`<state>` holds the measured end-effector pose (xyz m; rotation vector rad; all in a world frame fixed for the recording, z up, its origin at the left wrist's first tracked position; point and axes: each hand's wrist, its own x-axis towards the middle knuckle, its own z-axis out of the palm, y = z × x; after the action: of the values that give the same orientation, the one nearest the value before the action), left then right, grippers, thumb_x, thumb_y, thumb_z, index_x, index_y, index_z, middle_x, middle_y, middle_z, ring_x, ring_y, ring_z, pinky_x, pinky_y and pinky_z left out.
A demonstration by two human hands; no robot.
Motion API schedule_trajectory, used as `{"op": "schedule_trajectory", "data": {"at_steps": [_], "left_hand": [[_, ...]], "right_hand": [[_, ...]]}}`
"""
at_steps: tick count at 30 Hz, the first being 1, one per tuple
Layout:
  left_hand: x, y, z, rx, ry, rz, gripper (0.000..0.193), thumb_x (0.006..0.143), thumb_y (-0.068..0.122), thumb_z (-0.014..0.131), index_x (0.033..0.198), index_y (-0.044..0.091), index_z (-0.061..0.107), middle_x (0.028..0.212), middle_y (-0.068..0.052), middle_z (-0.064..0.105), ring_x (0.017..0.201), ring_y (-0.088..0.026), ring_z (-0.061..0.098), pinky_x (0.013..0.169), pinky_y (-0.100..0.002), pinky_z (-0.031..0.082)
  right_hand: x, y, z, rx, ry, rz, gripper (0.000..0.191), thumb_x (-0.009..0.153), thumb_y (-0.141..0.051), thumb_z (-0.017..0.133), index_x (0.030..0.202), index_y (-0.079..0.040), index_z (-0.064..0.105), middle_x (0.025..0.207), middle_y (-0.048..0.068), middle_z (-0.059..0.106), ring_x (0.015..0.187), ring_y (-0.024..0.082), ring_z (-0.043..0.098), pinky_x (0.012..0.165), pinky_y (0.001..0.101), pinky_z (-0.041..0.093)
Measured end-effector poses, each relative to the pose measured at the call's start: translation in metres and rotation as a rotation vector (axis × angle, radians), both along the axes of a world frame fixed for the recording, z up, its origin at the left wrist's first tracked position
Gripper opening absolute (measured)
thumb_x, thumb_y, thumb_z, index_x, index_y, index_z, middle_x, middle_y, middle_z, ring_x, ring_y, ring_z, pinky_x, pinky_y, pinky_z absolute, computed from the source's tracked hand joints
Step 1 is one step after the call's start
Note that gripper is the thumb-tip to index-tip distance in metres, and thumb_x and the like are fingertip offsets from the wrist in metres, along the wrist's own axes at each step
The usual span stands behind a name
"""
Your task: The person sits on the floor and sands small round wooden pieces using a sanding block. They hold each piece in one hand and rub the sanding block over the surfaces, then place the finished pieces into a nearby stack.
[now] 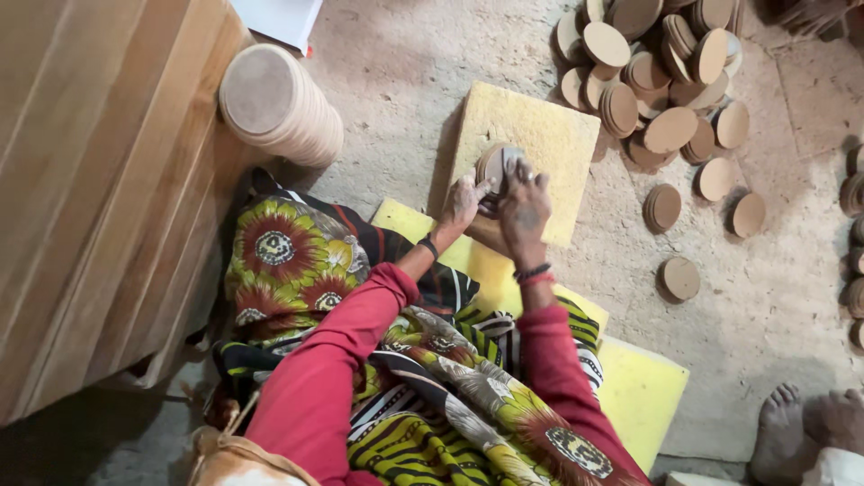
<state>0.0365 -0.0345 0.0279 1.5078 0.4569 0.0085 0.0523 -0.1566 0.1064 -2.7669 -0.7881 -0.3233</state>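
Sitting on the dusty grey floor (774, 297), a person in red sleeves and a bright flower-patterned cloth (297, 261) bends over a square yellow foam pad (549, 135) that lies flat on the ground ahead. On that pad both hands meet around a small stack of round brown wooden discs (498, 166), which stands on edge near the pad's lower left part. The left hand (461, 202) curls against the stack's left side, fingers bent and pressed to the discs, thumb toward the top. The right hand (525, 209) closes over the stack from the right and above, its fingers wrapped across the rims, so the stack is clamped between the two hands. A dark band sits on the left wrist; dark and red bands sit on the right wrist.

A second yellow foam sheet (639, 387) lies under the person's lap, nearer the camera. To the upper right, well apart from the hands, a loose heap of similar round brown discs (657, 63) spreads over the floor, with single discs and short piles scattered below it. To the left a long roll of stacked pale discs (283, 103) lies on its side against stacked light wooden boards (99, 180). Another person's bare feet (810, 427) show at the lower right corner.
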Motion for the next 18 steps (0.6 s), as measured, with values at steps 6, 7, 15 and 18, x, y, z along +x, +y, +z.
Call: {"op": "schedule_trajectory", "data": {"at_steps": [6,7,15,18], "left_hand": [[0.007,-0.004,-0.011,0.353,-0.160,0.071,0.051,0.094,0.044,0.074,0.087,-0.005,0.063,0.078,-0.030,0.064,0.076,-0.045,0.065,0.067,-0.048,0.053],[0.006,-0.005,-0.013,0.502,-0.251,0.056,0.037,0.097,0.038,0.069,0.098,0.001,0.068,0.081,-0.029,0.064,0.076,-0.044,0.066,0.067,-0.048,0.052],[-0.002,0.001,-0.002,0.283,-0.079,-0.014,0.045,0.099,0.038,0.069,0.095,-0.007,0.062,0.077,-0.029,0.065,0.072,-0.042,0.068,0.064,-0.049,0.052],[0.001,0.001,0.000,-0.134,0.004,-0.024,0.040,0.101,0.037,0.063,0.101,-0.003,0.063,0.079,-0.025,0.067,0.073,-0.038,0.069,0.065,-0.047,0.054]], "right_hand": [[0.020,-0.004,0.005,0.030,-0.009,0.043,0.046,0.092,0.002,0.054,0.135,-0.008,0.067,0.130,0.014,0.068,0.104,0.038,0.061,0.088,0.0412,0.053],[0.005,-0.003,0.004,0.004,0.043,0.018,0.049,0.090,0.003,0.053,0.137,-0.006,0.066,0.131,0.016,0.068,0.101,0.039,0.061,0.083,0.0412,0.053],[-0.004,0.001,-0.001,-0.012,0.053,-0.038,0.039,0.093,-0.006,0.058,0.131,-0.004,0.067,0.134,0.017,0.067,0.106,0.040,0.060,0.089,0.0422,0.051],[0.033,-0.003,0.006,0.006,0.042,-0.004,0.042,0.095,0.001,0.052,0.133,-0.009,0.068,0.138,0.013,0.067,0.113,0.039,0.060,0.096,0.0398,0.051]]}}
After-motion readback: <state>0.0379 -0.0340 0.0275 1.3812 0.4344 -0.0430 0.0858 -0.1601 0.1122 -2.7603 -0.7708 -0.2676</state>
